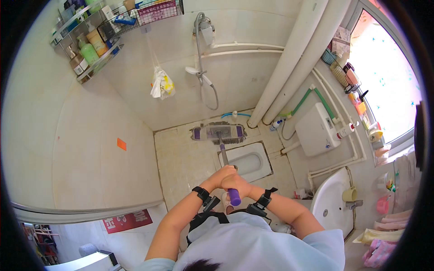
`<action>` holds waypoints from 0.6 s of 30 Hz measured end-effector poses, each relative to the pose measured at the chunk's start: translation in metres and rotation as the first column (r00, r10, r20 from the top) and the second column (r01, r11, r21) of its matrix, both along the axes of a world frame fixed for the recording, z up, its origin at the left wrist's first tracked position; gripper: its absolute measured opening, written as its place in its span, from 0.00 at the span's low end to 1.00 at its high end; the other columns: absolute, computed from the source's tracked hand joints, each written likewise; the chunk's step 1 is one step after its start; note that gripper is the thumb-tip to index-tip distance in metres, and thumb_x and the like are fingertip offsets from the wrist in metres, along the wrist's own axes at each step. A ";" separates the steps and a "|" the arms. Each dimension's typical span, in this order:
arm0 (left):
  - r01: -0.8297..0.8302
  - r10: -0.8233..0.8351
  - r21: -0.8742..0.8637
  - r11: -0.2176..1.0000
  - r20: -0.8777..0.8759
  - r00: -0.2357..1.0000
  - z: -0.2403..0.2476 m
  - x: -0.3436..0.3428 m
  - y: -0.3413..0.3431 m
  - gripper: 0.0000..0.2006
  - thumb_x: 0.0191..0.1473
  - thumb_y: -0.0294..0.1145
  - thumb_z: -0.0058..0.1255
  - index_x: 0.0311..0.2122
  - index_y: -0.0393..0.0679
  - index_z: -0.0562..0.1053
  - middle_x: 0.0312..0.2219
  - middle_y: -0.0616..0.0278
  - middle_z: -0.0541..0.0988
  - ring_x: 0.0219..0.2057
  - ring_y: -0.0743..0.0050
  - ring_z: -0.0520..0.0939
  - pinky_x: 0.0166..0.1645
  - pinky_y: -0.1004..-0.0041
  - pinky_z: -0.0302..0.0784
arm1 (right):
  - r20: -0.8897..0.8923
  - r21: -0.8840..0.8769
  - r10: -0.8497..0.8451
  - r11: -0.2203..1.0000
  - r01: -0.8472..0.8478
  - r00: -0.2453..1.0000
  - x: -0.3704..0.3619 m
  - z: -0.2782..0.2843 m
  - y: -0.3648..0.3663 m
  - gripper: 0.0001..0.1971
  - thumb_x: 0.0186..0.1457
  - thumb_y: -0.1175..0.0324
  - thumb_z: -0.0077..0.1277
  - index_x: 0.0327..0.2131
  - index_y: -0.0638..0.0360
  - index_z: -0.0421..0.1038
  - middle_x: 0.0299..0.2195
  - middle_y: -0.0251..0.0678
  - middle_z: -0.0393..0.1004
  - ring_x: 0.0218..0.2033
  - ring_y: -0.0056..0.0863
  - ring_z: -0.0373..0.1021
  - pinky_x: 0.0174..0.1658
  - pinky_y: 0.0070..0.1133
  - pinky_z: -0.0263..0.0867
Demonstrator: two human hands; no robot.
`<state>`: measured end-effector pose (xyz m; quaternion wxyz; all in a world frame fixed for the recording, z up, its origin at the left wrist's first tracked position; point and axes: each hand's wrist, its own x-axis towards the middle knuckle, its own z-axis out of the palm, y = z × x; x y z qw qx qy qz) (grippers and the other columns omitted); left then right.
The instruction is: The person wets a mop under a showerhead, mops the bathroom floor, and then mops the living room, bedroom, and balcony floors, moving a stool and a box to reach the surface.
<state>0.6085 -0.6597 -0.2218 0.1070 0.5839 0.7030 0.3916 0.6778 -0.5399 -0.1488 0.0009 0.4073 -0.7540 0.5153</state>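
A flat mop [209, 132] with a grey, shaggy pad and purple ends lies on the tiled floor near the far wall. Its handle slants back toward me, just left of the squat toilet [244, 165]. My left hand [219, 177] is closed round the grey shaft. Close against it, my right hand [238, 184] grips the handle just above its purple end, which sticks out below the fingers. Each wrist wears a black strap with a small device. The hands partly cover the shaft and each other.
Right of the toilet, a white cistern [318, 129] hangs on the wall. A white washbasin [326, 198] stands at the near right. Two thick pipes [289, 63] rise in the far corner, with a bottle [275, 125] by their foot. A shower hose [212, 101] hangs on the far wall.
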 end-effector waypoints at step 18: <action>-0.002 0.000 0.046 0.999 0.051 0.999 0.007 0.001 0.006 0.17 0.23 0.42 0.58 0.22 0.45 0.69 0.24 0.56 0.73 0.31 0.51 0.71 0.37 0.62 0.66 | -0.006 -0.060 0.064 0.996 -0.064 0.998 -0.006 0.028 0.012 0.10 0.27 0.74 0.53 0.15 0.57 0.60 0.14 0.37 0.62 0.17 0.38 0.61 0.22 0.26 0.58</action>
